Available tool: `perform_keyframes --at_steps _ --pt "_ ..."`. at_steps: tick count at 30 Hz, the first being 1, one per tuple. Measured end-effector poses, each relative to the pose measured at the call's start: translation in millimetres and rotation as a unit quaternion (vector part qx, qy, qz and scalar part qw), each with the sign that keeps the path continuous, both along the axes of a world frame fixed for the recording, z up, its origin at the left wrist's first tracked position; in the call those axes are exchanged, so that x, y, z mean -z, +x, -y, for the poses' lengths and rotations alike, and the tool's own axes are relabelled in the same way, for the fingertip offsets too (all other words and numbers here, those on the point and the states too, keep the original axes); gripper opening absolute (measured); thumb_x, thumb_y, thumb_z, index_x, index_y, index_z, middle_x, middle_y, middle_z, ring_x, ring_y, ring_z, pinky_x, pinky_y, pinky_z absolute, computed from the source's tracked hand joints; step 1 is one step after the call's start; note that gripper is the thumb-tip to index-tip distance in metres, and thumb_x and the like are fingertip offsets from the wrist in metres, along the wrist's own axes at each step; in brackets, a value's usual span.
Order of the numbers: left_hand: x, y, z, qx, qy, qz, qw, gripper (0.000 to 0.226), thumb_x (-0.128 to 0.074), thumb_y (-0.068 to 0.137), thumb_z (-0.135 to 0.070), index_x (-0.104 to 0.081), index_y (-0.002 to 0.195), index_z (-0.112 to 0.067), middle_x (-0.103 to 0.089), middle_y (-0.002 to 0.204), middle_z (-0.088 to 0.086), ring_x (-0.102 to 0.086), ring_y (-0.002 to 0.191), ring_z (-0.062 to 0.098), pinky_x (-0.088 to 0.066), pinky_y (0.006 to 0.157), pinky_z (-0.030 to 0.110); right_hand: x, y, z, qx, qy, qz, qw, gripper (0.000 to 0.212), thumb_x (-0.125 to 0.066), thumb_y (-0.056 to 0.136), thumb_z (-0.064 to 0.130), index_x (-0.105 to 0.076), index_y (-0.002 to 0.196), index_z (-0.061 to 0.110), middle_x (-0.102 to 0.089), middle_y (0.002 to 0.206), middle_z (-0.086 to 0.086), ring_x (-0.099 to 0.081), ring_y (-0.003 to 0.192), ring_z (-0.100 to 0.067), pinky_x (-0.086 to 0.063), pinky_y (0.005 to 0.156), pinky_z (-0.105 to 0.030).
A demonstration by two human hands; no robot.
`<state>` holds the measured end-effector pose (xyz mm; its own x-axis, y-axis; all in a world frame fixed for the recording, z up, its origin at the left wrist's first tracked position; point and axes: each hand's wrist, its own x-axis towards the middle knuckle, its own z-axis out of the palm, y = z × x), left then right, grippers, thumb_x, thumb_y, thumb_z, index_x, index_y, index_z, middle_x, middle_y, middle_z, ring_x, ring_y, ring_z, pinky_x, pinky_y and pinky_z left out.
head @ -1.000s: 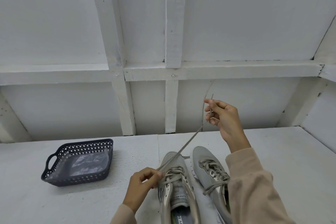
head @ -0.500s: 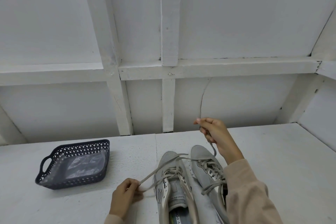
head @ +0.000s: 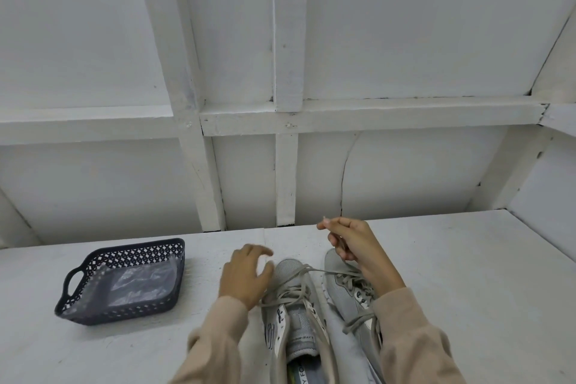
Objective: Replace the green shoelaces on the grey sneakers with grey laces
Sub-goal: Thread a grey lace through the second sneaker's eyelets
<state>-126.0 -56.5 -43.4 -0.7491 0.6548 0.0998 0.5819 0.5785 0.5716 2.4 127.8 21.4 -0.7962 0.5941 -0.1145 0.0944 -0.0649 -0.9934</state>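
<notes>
Sneakers: two, grey, side by side at the near edge of the tabletop (head: 467, 290), toes pointing away; the left sneaker (head: 300, 321) and the right sneaker (head: 343, 290) both carry grey lacing.
Lace: one grey lace (head: 324, 271) runs loose from the left sneaker's eyelets across to the right hand.
Right: the right hand (head: 352, 243) is raised above the right sneaker's toe, grip pinched on the grey lace.
Left: the left hand (head: 246, 274) has a loose grip, fingers spread, holding nothing, just beside the left sneaker's toe.
Room: the tabletop stretches wide to the right and back to the white wall (head: 405, 171).
Container: one dark perforated basket (head: 140, 251), well left of the shoes, holds one crumpled clear plastic bag (head: 143, 284).
</notes>
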Motion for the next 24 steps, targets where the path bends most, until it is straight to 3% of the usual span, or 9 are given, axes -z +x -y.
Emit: perform_keyframes --at_steps 2,6,9,11,15,18,21,24 --pt "-9 1 -32 0.044 -0.014 -0.012 0.999 0.055 -0.025 0.079 -0.054 -0.061 0.113 -0.03 -0.056 0.125 -0.009 -0.045 0.119 0.015 -0.034 0.094 0.031 2 0 2 -0.001 -0.004 0.0 1.0 0.025 -0.06 0.095 0.027 -0.072 0.096 0.005 -0.052 0.059 -0.001 -0.036 0.039 -0.009 -0.021 0.038 -0.017" --pt "-10 0 -86 0.111 -0.167 -0.061 0.978 0.034 -0.039 0.096 -0.04 -0.063 0.117 -0.028 -0.059 0.126 -0.003 -0.047 0.12 0.019 -0.028 0.102 0.037 4 2 6 0.005 -0.005 0.008 1.0 0.024 -0.058 0.097 0.024 -0.073 0.094 0.007 -0.053 0.064 0.0 -0.038 0.041 -0.01 -0.021 0.038 -0.017" --pt "-2 -4 -109 0.113 -0.298 -0.014 0.948 0.033 -0.045 0.093 -0.043 -0.061 0.118 -0.031 -0.059 0.127 -0.004 -0.047 0.124 0.02 -0.013 0.114 0.047 8 5 5 0.009 0.02 0.023 0.999 0.02 -0.057 0.097 0.017 -0.075 0.091 0.011 -0.057 0.072 0.001 -0.041 0.046 -0.009 -0.023 0.039 -0.016" --pt "1 -5 -115 0.098 -0.307 0.029 0.946 0.03 -0.051 0.09 -0.038 -0.064 0.116 -0.031 -0.06 0.124 -0.004 -0.049 0.123 0.02 -0.013 0.114 0.048 10 8 4 0.0 0.046 0.029 0.999 0.018 -0.059 0.095 0.012 -0.077 0.091 0.012 -0.059 0.074 0.001 -0.042 0.049 -0.009 -0.028 0.04 -0.015" --pt "-2 -6 -112 0.101 -0.204 0.066 0.971 0.018 -0.062 0.084 -0.024 -0.072 0.098 -0.03 -0.069 0.105 -0.006 -0.058 0.103 0.015 -0.04 0.096 0.032 13 14 4 -0.019 0.051 0.019 0.998 0.011 -0.066 0.088 0.003 -0.075 0.094 0.0 -0.066 0.074 -0.006 -0.043 0.045 -0.007 -0.033 0.042 -0.012" --pt "-8 -11 -97 0.073 -0.006 0.172 0.982 0.017 -0.062 0.085 -0.008 -0.072 0.091 -0.02 -0.068 0.081 -0.004 -0.063 0.073 0.008 -0.05 0.082 0.029 16 18 4 -0.053 0.058 0.041 0.996 0.008 -0.071 0.085 0.005 -0.073 0.09 0.0 -0.067 0.071 -0.007 -0.048 0.044 -0.009 -0.031 0.04 -0.016" --pt "-26 -19 -71 0.056 0.185 0.293 0.936 0.024 -0.049 0.093 0.005 -0.066 0.104 -0.007 -0.061 0.078 0.003 -0.062 0.052 0.004 -0.052 0.075 0.032 18 19 3 -0.131 0.073 0.082 0.985 0.003 -0.068 0.088 0.009 -0.068 0.086 0.007 -0.069 0.073 -0.006 -0.054 0.048 -0.01 -0.03 0.041 -0.017" --pt "-43 -25 -39 0.059 0.233 0.378 0.894 0.035 -0.037 0.096 0.011 -0.062 0.111 -0.007 -0.052 0.084 0.003 -0.059 0.052 0.007 -0.055 0.069 0.023 19 16 8 -0.256 0.121 0.143 0.948 0.003 -0.063 0.092 0.013 -0.064 0.089 0.011 -0.071 0.078 -0.001 -0.058 0.055 -0.01 -0.034 0.045 -0.019"
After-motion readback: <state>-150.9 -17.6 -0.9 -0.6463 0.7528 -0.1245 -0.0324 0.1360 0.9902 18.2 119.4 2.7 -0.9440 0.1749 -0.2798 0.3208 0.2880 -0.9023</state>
